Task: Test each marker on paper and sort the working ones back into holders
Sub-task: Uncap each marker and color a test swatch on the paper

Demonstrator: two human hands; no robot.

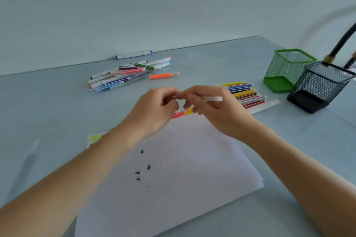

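Observation:
My right hand (215, 110) grips a white marker (212, 98) whose barrel sticks out to the right. My left hand (154, 111) pinches the marker's other end, which is blurred and hidden by the fingers. Both hands hover over the far edge of a white paper sheet (173, 188) with dark green dots and red and yellow scribbles (182, 113). A loose pile of markers (127, 75) lies at the back left. A tidy row of markers (244, 94) lies to the right of my hands. A green mesh holder (287, 69) and a black mesh holder (317, 90) stand at the right.
A single white marker with blue ends (133, 54) lies against the wall. An orange marker (164, 75) rests apart from the pile. A black flexible lamp arm (342, 42) rises behind the holders. Another sheet with a green patch (95, 137) peeks out at the paper's left.

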